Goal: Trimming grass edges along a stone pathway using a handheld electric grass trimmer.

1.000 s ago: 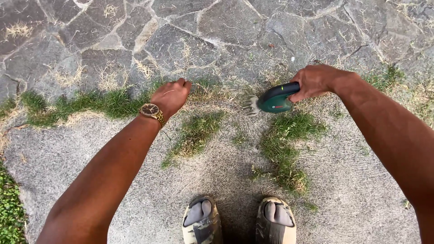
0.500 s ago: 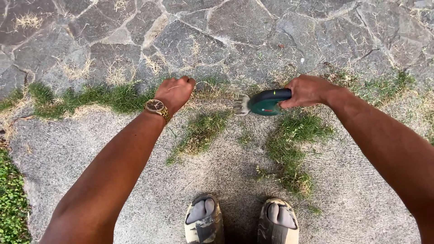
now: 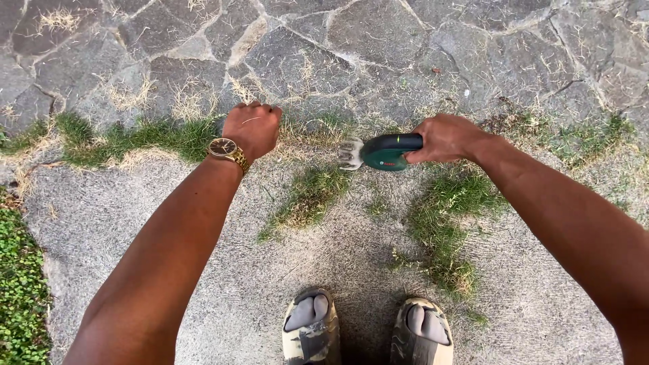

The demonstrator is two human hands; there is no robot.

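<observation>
My right hand (image 3: pixel 446 137) grips a small green and black cordless grass shear (image 3: pixel 383 151), its toothed blade (image 3: pixel 351 153) pointing left just above the ground. The blade sits over the strip of grass (image 3: pixel 145 138) growing along the seam between stone paving and concrete. My left hand (image 3: pixel 252 127), with a gold wristwatch (image 3: pixel 226 150) on the wrist, is closed into a fist by that grass strip, about a hand's width left of the blade. Whether it pinches any grass is hidden.
Grey irregular stone paving (image 3: pixel 351 47) lies beyond the seam, strewn with dry clippings. Grass tufts (image 3: pixel 307 196) (image 3: pixel 439 216) grow in the concrete (image 3: pixel 135 216) near me. My two feet in slip-on shoes (image 3: pixel 368 331) stand at the bottom. Leafy ground cover (image 3: pixel 20 284) borders the left.
The shear has moved left along the seam, closing on my left hand. My left hand has stayed at the grass strip, fist closed.
</observation>
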